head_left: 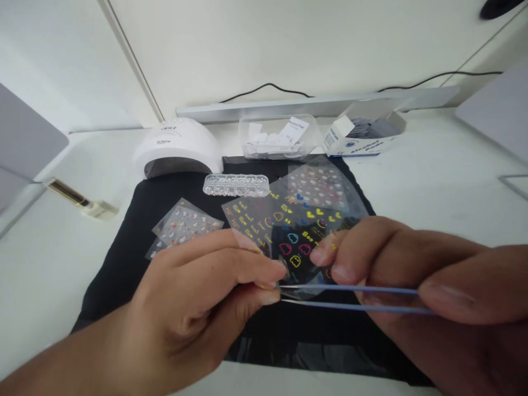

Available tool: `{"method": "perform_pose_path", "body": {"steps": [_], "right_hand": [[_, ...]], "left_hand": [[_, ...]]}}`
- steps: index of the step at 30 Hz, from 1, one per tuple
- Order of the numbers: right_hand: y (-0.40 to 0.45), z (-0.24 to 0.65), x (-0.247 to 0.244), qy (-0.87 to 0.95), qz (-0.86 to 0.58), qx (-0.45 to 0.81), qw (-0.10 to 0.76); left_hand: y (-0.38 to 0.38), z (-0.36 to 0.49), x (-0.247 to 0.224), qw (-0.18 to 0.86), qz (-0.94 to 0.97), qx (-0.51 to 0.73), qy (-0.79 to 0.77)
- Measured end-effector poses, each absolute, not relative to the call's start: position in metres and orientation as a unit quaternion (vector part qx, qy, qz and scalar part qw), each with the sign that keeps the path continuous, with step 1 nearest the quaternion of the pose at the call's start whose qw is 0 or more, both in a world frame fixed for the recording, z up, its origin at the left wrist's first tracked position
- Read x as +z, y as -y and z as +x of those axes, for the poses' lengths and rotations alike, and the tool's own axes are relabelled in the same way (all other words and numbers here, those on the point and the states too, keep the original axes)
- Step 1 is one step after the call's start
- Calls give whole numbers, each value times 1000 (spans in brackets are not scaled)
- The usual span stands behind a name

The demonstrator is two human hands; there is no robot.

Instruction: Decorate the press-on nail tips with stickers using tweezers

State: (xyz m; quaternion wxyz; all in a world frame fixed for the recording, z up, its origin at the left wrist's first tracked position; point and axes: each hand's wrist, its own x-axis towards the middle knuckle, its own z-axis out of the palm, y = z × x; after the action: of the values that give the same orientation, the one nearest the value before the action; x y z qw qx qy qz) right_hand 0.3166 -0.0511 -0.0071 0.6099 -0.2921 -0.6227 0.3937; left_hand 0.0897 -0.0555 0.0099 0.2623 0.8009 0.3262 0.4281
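Observation:
My left hand (198, 297) pinches a see-through nail sticker sheet (293, 238) at its lower left. Yellow words, hearts and coloured ghosts are printed on the sheet. In my right hand (396, 264) is a pair of blue tweezers (363, 289), lying level with slim metal tips that point left. The tips reach my left thumb and forefinger; whether they grip anything cannot be made out. Fingers of my right hand also touch the sheet's right part. Beneath it is a black cloth (124, 264), and another sticker sheet (317, 184) shows behind its upper right.
More sticker sheets (187, 223) lie left on the cloth, near a clear case of small gems (236, 185). Along the back stand a white nail lamp (179, 144), a clear tub (280, 140) and an alcohol pad box (363, 135). A cream-coloured bottle (97, 208) lies at the left.

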Motion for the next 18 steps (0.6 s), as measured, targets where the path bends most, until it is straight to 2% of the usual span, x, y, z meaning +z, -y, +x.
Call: {"method": "perform_pose_path", "body": {"steps": [11, 18], "right_hand": [[46, 318, 1, 674, -222, 415, 569], [45, 317, -2, 660, -225, 419, 581]], "left_hand": [[55, 95, 13, 310, 783, 434, -319], [54, 95, 16, 322, 776, 441, -317]]}}
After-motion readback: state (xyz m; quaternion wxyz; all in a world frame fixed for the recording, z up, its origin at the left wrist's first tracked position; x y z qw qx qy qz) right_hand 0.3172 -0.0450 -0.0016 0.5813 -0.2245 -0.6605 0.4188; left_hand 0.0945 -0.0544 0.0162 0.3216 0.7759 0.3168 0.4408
